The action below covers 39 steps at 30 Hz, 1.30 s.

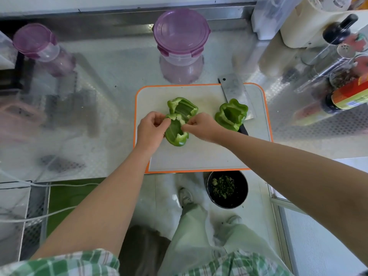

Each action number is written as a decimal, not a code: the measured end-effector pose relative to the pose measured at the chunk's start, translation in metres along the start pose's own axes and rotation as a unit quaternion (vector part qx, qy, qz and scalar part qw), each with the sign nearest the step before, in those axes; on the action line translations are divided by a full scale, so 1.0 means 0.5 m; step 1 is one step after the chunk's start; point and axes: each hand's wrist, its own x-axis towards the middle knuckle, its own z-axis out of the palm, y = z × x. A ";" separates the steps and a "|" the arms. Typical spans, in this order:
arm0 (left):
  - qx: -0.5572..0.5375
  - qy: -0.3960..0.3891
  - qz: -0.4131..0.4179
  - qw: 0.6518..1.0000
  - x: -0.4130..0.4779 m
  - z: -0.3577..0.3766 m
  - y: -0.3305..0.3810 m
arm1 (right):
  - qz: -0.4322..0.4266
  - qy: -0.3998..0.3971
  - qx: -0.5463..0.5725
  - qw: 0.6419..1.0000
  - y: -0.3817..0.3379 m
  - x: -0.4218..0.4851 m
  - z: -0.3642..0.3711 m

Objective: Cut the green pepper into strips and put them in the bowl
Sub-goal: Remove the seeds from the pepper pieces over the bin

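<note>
Three green pepper pieces lie on a white cutting board with an orange rim [199, 156]. My left hand [151, 128] and my right hand [201, 125] both pinch the nearest pepper piece [176, 134] at its upper edge, hollow side up. A second piece [182, 106] lies just behind it. A third piece [231, 114] sits to the right, resting on the blade of a cleaver [234, 90]. A round container with a purple lid [181, 34] stands behind the board.
A black bin [228, 189] holding green scraps stands on the floor below the board's front edge. Another purple-lidded container [35, 42] is at the far left. Bottles and shakers [342, 56] crowd the right side of the shiny metal counter.
</note>
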 end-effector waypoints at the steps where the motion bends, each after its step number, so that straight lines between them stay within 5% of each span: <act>1: -0.039 -0.008 -0.007 0.999 -0.011 0.010 0.010 | -0.006 0.002 0.017 1.000 0.007 -0.012 -0.005; 10: -0.223 -0.150 -0.188 0.945 -0.193 0.142 0.050 | -0.025 0.023 0.022 0.999 0.107 -0.169 -0.034; 16: -0.115 -0.144 -0.151 0.971 -0.299 0.255 0.045 | -0.010 0.081 -0.149 0.985 0.206 -0.285 -0.041; 24: -0.029 -0.151 -0.118 0.981 -0.393 0.373 -0.016 | -0.038 0.000 -0.149 0.988 0.345 -0.374 -0.032; 35: 0.082 -0.216 -0.114 0.966 -0.419 0.448 -0.123 | 0.012 -0.080 -0.001 0.997 0.482 -0.435 0.000; 39: 0.103 -0.258 -0.141 0.950 -0.396 0.454 -0.173 | 0.090 -0.037 0.161 0.982 0.527 -0.430 0.019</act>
